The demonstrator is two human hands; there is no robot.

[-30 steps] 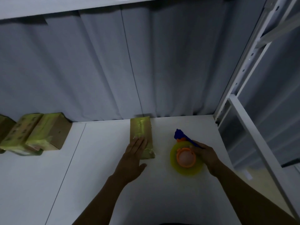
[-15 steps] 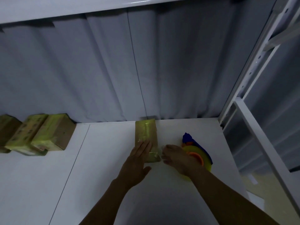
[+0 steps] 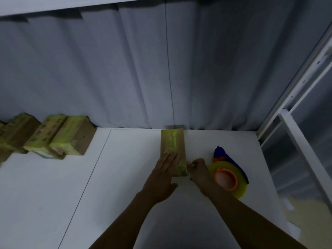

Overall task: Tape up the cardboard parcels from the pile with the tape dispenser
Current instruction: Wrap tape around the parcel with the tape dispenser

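Observation:
A small cardboard parcel (image 3: 172, 143) wrapped in yellowish tape lies lengthwise on the white table (image 3: 125, 177), near the curtain. My left hand (image 3: 164, 174) rests flat on its near end with straight fingers. My right hand (image 3: 198, 170) sits at the parcel's near right corner, its fingertips curled and pinching the loose tape end there. The tape dispenser (image 3: 227, 175), a yellow roll on an orange hub with a blue handle, lies on the table just right of my right hand, untouched.
A pile of taped cardboard parcels (image 3: 52, 137) lies at the table's back left against the grey curtain (image 3: 161, 69). A white metal rack frame (image 3: 294, 133) borders the table on the right. A seam line runs across the tabletop left of my arms.
My right hand left the tape dispenser and moved left to the parcel's near right corner. My left hand stayed flat on the parcel.

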